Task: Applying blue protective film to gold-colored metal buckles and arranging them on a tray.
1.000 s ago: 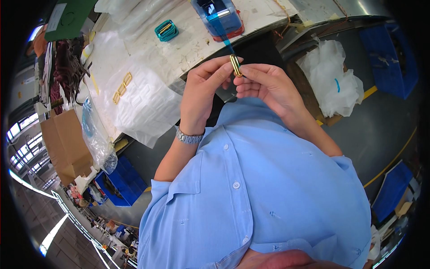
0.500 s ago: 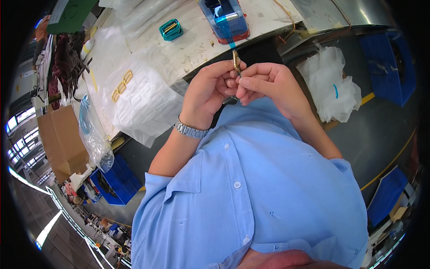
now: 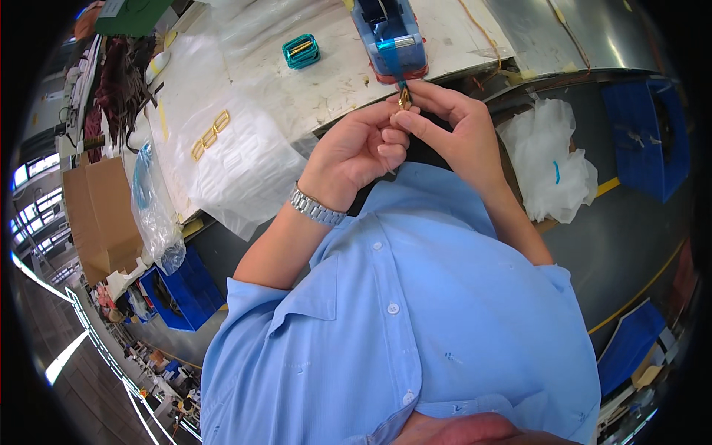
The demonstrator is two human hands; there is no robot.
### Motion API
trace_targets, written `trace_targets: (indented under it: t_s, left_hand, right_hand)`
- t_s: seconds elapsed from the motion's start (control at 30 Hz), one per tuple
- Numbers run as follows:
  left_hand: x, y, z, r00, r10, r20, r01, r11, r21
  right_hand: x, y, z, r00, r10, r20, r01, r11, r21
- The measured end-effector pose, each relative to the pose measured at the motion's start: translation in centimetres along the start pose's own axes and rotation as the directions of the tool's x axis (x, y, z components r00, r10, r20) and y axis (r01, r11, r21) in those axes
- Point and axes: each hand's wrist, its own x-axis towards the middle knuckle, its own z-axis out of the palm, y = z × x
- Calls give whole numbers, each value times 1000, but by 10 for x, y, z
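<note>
Both my hands pinch one small gold metal piece [image 3: 405, 99] at the edge of the workbench. My left hand [image 3: 360, 152], with a metal watch on its wrist, grips the piece from the left. From the right, my right hand [image 3: 452, 126] holds it with thumb and forefinger. A strip of blue tape [image 3: 397, 70] runs from the blue tape dispenser [image 3: 389, 30] down to the piece. The dispenser stands on the bench just beyond my fingertips. Most of the piece is hidden by my fingers.
A teal-wrapped buckle [image 3: 300, 50] lies on the white bench top [image 3: 334, 81]. Three gold buckles [image 3: 210, 135] rest on a white plastic sheet [image 3: 245, 170]. A crumpled white bag [image 3: 552, 159], blue bins [image 3: 645, 126], a cardboard box [image 3: 96, 215] and a clear bag [image 3: 156, 211] surround me.
My hands have carried the gold piece toward the tape dispenser, and it now sits right under the dispenser's blue tape.
</note>
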Motion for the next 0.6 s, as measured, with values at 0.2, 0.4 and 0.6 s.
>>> trace_targets:
  t_s: [0.2, 0.4, 0.6]
  left_hand:
    - [-25, -30, 1, 868, 489, 91, -405, 588, 701]
    - [-14, -46, 2, 259, 760, 596, -563, -382, 733]
    - [-6, -37, -1, 138, 679, 721, -474, -594, 650]
  right_hand:
    - [-1, 3, 10, 994, -10, -108, 35, 972, 232]
    - [-3, -3, 18, 993, 36, -115, 5, 941, 337]
    - [-1, -1, 17, 992, 63, -106, -26, 947, 320]
